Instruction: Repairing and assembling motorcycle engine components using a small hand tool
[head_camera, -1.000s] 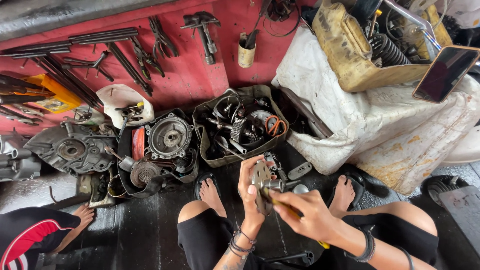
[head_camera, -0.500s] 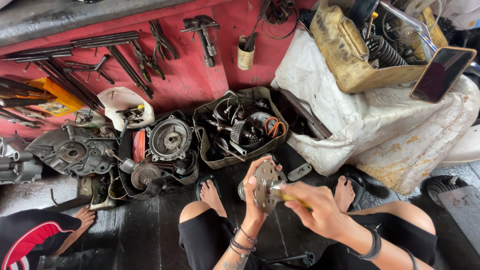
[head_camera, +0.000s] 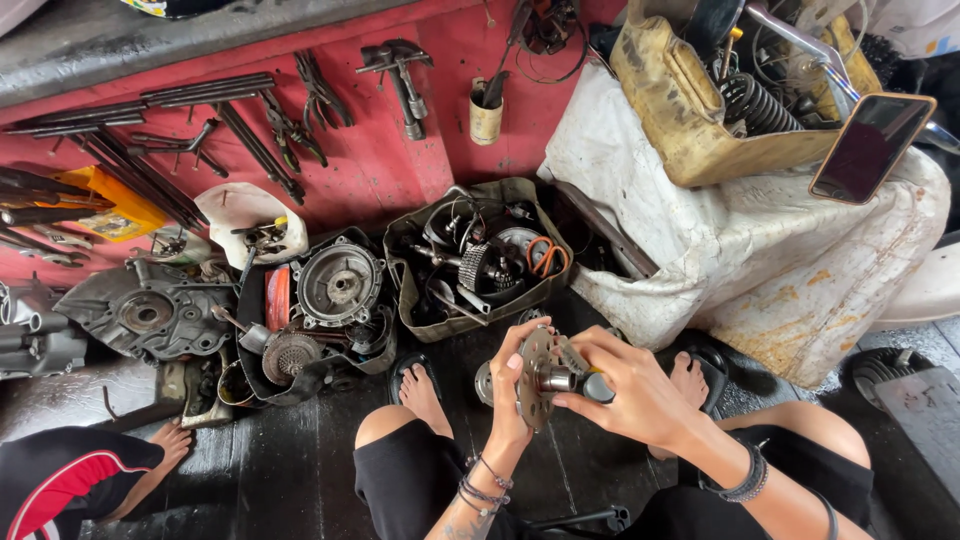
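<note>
From the head camera, the only view I have, my left hand (head_camera: 510, 385) is clamped on a round metal disc part (head_camera: 537, 378), palm behind it and fingers curled over its rim, so it stands on edge between my knees, above the dark wooden floor (head_camera: 280, 470). My right hand (head_camera: 630, 390) has its grip closed around the short steel hub (head_camera: 556, 379) that sticks out of the disc's face, fingertips pinching it from the right.

A second ago the right hand lay lower and held a yellow-handled tool against the part; half a second ago the tool was still at the disc. Now I see no yellow handle, and the fingers sit on the hub itself. I judge that the tool work has given way to work by hand, turning or pulling the hub, though I cannot tell which.

Just beyond the hands, a tray of greasy gears (head_camera: 480, 255) sits on the floor, with a round engine cover (head_camera: 341, 285) to its left and a crankcase half (head_camera: 150, 310) further left. Wrenches and pliers (head_camera: 290, 125) lie on the red board behind. Another person's bare foot (head_camera: 170, 440) rests at the lower left.
</note>
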